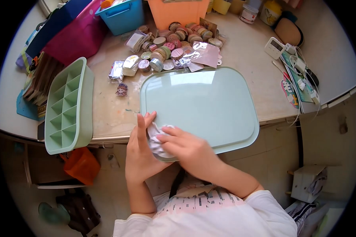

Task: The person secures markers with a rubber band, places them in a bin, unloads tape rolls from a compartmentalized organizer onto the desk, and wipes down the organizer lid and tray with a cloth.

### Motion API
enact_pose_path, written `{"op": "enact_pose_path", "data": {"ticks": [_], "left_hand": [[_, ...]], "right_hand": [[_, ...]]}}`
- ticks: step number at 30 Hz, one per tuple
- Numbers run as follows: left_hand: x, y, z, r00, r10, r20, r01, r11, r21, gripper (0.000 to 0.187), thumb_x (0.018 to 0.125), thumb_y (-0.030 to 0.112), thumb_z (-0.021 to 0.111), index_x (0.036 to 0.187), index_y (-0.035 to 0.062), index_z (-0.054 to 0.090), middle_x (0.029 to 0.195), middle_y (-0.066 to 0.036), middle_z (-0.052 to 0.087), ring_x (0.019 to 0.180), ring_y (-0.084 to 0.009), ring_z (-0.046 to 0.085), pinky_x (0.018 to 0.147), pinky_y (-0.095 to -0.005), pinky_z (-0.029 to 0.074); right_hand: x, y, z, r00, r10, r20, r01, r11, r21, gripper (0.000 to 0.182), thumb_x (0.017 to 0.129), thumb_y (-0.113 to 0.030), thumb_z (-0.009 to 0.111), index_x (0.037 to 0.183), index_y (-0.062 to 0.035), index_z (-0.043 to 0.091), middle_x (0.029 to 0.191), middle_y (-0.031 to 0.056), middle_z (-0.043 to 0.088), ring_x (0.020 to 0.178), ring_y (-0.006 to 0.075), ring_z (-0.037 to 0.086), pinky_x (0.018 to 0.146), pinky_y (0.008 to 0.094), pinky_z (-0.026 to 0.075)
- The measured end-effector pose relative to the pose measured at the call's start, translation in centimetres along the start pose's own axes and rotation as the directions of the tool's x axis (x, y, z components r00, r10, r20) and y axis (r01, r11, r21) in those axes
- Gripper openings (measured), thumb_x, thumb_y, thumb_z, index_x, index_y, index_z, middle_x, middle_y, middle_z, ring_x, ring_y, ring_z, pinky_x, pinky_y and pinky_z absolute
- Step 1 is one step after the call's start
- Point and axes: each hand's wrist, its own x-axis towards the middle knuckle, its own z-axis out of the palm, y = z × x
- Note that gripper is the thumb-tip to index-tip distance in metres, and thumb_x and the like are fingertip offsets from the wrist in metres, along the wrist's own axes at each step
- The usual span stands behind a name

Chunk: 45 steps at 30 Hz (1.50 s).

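Note:
A pale green lid [201, 106] lies along the table's front edge, its near side jutting past it. My left hand [140, 156] is around the lid's near left corner, holding it, with a finger or thumb pointing up and part of the hand hidden beneath the lid. My right hand [192, 150] presses a crumpled white cloth [156, 142] against that same corner, its fingers closed on the cloth and slightly blurred. To the left, a green divided box [89, 104] with several compartments stands tilted at the table edge.
Many washi tape rolls [174, 47] and small packets are heaped behind the lid. A character-shaped trinket [122, 89] lies left of it. Blue [124, 17], orange [178, 14] and magenta [77, 39] bins stand at the back. White cables [300, 65] and a small timer [274, 48] sit right.

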Motion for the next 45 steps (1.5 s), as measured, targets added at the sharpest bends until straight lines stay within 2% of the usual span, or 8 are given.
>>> {"op": "enact_pose_path", "data": {"ticks": [7,12,18,20,26,34,41,45], "left_hand": [[-0.4,-0.6,0.7,0.998,0.041,-0.051,-0.043,0.999,-0.022,0.151,0.064,0.035,0.099,0.166,0.0078,-0.009,0.151,-0.022,0.055,0.136,-0.0452,0.055,0.11,-0.0512,0.046],[-0.8,-1.3,1.8,0.991,0.057,-0.121,-0.063,0.997,-0.039,0.149,0.066,0.039,0.098,0.166,0.0053,-0.007,0.15,-0.026,0.054,0.136,-0.0449,0.055,0.11,-0.0522,0.046],[-1.1,-1.4,1.5,0.984,-0.026,-0.176,-0.005,0.984,-0.177,0.149,0.059,0.034,0.102,0.167,0.0099,0.002,0.163,-0.036,0.026,0.139,-0.043,0.052,0.108,-0.049,0.052],[-0.9,-1.4,1.6,0.981,-0.015,-0.192,-0.017,0.985,-0.169,0.149,0.059,0.033,0.102,0.167,0.0101,0.003,0.163,-0.036,0.027,0.141,-0.0427,0.051,0.108,-0.0487,0.052],[-1.2,-1.6,1.8,0.982,-0.038,-0.183,0.015,0.992,-0.128,0.14,0.059,0.028,0.101,0.165,0.0016,0.014,0.16,-0.03,0.039,0.142,-0.0396,0.051,0.113,-0.0472,0.045],[-1.0,-1.2,1.7,0.982,-0.031,-0.185,0.032,0.999,0.004,0.108,0.065,0.025,0.097,0.153,-0.0007,0.042,0.152,-0.025,0.052,0.132,-0.0371,0.06,0.107,-0.0433,0.052],[-0.8,-0.9,1.5,0.969,0.001,-0.247,-0.006,1.0,-0.017,0.105,0.068,0.022,0.095,0.154,0.0012,0.04,0.156,-0.028,0.045,0.139,-0.0424,0.052,0.11,-0.0482,0.051],[-0.9,-1.3,1.8,0.962,0.033,-0.27,-0.036,0.999,-0.005,0.1,0.071,0.019,0.093,0.154,0.001,0.04,0.154,-0.027,0.048,0.135,-0.0423,0.056,0.105,-0.0468,0.054]], "right_hand": [[-6.2,3.6,-10.3,0.864,0.413,-0.289,-0.464,0.875,-0.138,0.027,0.079,0.016,0.063,0.096,-0.0021,0.073,0.106,0.0159,0.076,0.115,0.0335,0.072,0.089,0.0413,0.06],[-4.4,3.2,-9.3,0.938,0.32,-0.138,-0.346,0.898,-0.271,0.023,0.082,0.011,0.065,0.102,0.0002,0.071,0.11,0.0183,0.075,0.115,0.0354,0.071,0.094,0.0437,0.059],[2.1,0.8,0.5,0.999,0.022,0.043,-0.013,0.978,-0.21,0.03,0.088,-0.004,0.065,0.117,0.0022,0.067,0.126,0.0233,0.069,0.12,0.0398,0.067,0.104,0.0469,0.055],[3.2,0.2,3.3,0.999,-0.033,-0.016,0.024,0.909,-0.417,0.029,0.088,-0.005,0.067,0.117,0.002,0.067,0.124,0.0211,0.07,0.121,0.0399,0.066,0.104,0.0478,0.055],[1.4,3.2,-1.5,0.979,0.203,0.018,-0.202,0.978,-0.045,0.032,0.089,-0.004,0.064,0.121,-0.0041,0.07,0.122,0.0231,0.071,0.115,0.0352,0.07,0.094,0.0424,0.059],[-1.4,5.8,-7.7,0.873,0.391,-0.291,-0.466,0.845,-0.262,0.023,0.088,0.004,0.066,0.105,-0.0074,0.076,0.11,0.019,0.075,0.108,0.0336,0.074,0.088,0.0417,0.06],[1.9,0.3,0.1,0.996,-0.054,0.076,0.067,0.98,-0.185,0.031,0.087,-0.005,0.064,0.118,0.001,0.067,0.123,0.0194,0.07,0.122,0.0352,0.067,0.101,0.0425,0.056],[2.1,0.4,-1.5,0.973,-0.092,0.213,0.118,0.986,-0.115,0.032,0.086,-0.002,0.066,0.118,-0.0042,0.07,0.125,0.017,0.071,0.127,0.0337,0.065,0.098,0.0406,0.058]]}}
